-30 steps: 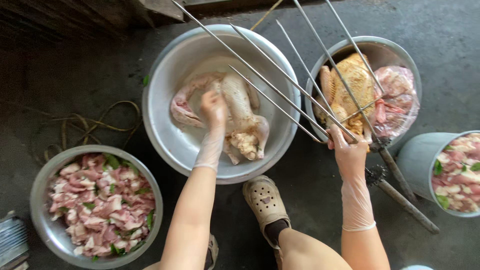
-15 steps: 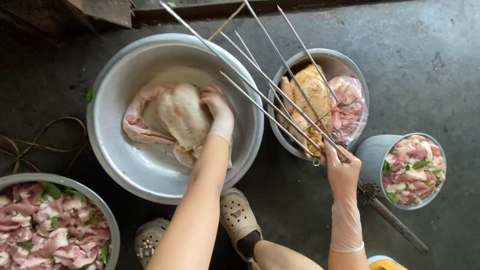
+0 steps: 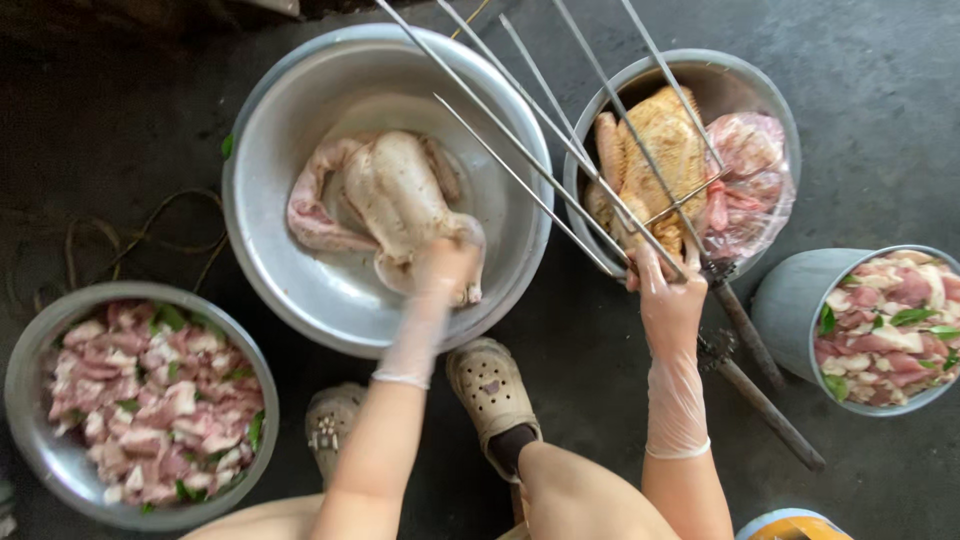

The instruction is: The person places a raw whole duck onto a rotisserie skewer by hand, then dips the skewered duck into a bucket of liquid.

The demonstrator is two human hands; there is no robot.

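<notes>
A raw whole chicken (image 3: 385,195) lies in a large metal basin (image 3: 300,280) in front of me. My left hand (image 3: 440,275), in a clear plastic glove, grips the near end of the chicken. Over to the right, my gloved right hand (image 3: 668,295) holds a long metal fork with several prongs (image 3: 540,120) that fan up and away over both basins. A smaller metal bowl (image 3: 740,75) behind that hand holds a yellowish seasoned chicken (image 3: 660,150) and a clear bag of meat (image 3: 750,180).
A bowl of chopped raw meat with green leaves (image 3: 150,400) stands at lower left, and a grey bucket of the same meat (image 3: 890,320) at right. My feet in beige clogs (image 3: 490,385) rest on the dark concrete floor. A cord (image 3: 150,230) lies at left.
My left hand has slid from the far side of the raw chicken to its near end. The view shifted left, and my right hand stays on the fork handle.
</notes>
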